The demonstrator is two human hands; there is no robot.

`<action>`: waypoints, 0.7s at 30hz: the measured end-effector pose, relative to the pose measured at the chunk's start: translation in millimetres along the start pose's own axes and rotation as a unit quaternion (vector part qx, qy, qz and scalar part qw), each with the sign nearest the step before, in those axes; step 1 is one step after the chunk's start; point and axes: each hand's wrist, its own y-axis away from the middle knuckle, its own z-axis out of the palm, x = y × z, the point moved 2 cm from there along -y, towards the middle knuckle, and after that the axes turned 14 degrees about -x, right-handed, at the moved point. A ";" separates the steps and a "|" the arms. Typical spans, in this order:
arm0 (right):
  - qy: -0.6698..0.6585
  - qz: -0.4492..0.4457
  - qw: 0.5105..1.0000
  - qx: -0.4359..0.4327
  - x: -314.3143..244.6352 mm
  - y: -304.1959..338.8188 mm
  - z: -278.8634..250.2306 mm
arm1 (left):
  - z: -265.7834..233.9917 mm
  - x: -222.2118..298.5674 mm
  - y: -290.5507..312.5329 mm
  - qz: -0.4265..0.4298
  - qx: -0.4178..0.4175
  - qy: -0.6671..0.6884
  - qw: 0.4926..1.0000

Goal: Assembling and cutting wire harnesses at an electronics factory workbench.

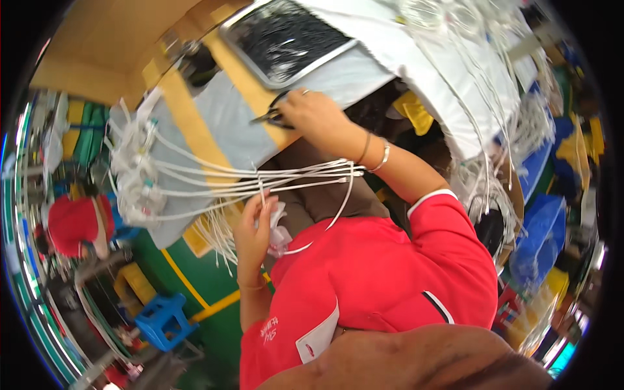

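My right hand (pixel 315 116) is closed round the black handles of a pair of scissors (pixel 268 117), above the front edge of the grey-covered table. The blades point left. My left hand (pixel 252 231) is closed at the underside of a bundle of white cables (pixel 292 174), its fingertips at a thin white strip that crosses the bundle. The cables stretch over my lap, their right ends close to my right wrist. Leftward they run to coiled cables in clear bags (pixel 136 185) on the table. Crumpled clear plastic (pixel 279 237) sits beside my left hand.
A metal tray (pixel 283 83) of thin black strips stands on the table, near yellow-brown tape bands (pixel 188 123). More white cables hang off a white-covered surface (pixel 448 84) at right. A blue stool (pixel 162 322) and a co-worker in red (pixel 71 224) are at left.
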 end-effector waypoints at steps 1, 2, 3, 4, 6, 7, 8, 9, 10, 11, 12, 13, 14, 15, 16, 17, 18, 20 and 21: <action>-0.015 -0.009 1.000 0.009 3.3 -2.5 0.5 | -2.8 -0.5 -1.7 0.018 0.011 0.019 1.000; -0.019 -0.029 0.999 0.021 9.0 -4.0 5.7 | -3.5 1.2 -1.1 0.022 0.012 0.042 0.999; -0.026 -0.044 0.999 0.017 5.8 -2.2 3.9 | -4.5 4.5 -0.2 0.028 0.007 0.064 0.998; -0.082 -0.037 0.996 0.012 2.1 2.1 -2.8 | -5.9 4.0 -0.9 0.025 0.018 0.066 0.997; -0.183 -0.011 0.982 -0.040 -10.0 8.9 -12.0 | -4.5 3.5 -3.4 0.046 -0.009 0.083 0.995; -0.183 -0.014 0.982 -0.047 -19.2 14.0 -15.7 | -1.1 5.0 -5.4 0.054 0.000 0.093 0.994; -0.417 0.030 0.900 -0.123 -26.4 19.0 -14.5 | -2.1 7.1 -6.3 0.051 0.004 0.099 0.994; -0.621 0.076 0.757 -0.190 -32.3 24.4 -12.7 | -1.7 11.7 -8.3 0.044 -0.014 0.074 0.996; -0.645 0.088 0.732 -0.201 -35.9 26.8 -12.9 | -1.2 15.5 -10.2 0.036 -0.033 0.050 0.998; -0.643 0.091 0.732 -0.207 -37.1 29.0 -9.9 | 0.1 16.0 -12.1 0.028 -0.052 0.026 0.998; -0.670 0.099 0.708 -0.201 -37.6 31.7 -4.0 | 3.7 15.5 -14.2 0.057 -0.031 0.038 0.997; -0.697 0.106 0.682 -0.194 -38.1 34.6 1.8 | 4.6 14.8 -13.3 0.055 -0.028 0.043 0.997; -0.722 0.113 0.657 -0.184 -38.9 35.3 4.7 | 2.6 15.7 -13.6 0.052 -0.031 0.054 0.997; -0.738 0.116 0.640 -0.179 -40.6 37.5 3.4 | 0.3 16.9 -13.5 0.049 -0.034 0.064 0.996; -0.737 0.117 0.640 -0.182 -42.1 40.5 3.0 | -1.4 17.2 -13.4 0.047 -0.036 0.074 0.996; -0.732 0.118 0.648 -0.172 -42.9 43.6 2.0 | -2.8 16.6 -13.4 0.046 -0.034 0.076 0.995; -0.727 0.119 0.656 -0.161 -44.3 46.6 1.1 | -3.8 15.7 -13.6 0.041 -0.041 0.084 0.995; -0.719 0.133 0.669 -0.136 -52.7 50.8 -6.4 | -3.4 14.0 -12.1 0.031 -0.054 0.098 0.993; -0.718 0.134 0.669 -0.140 -54.8 50.0 -8.9 | -3.4 14.2 -11.6 0.030 -0.052 0.100 0.993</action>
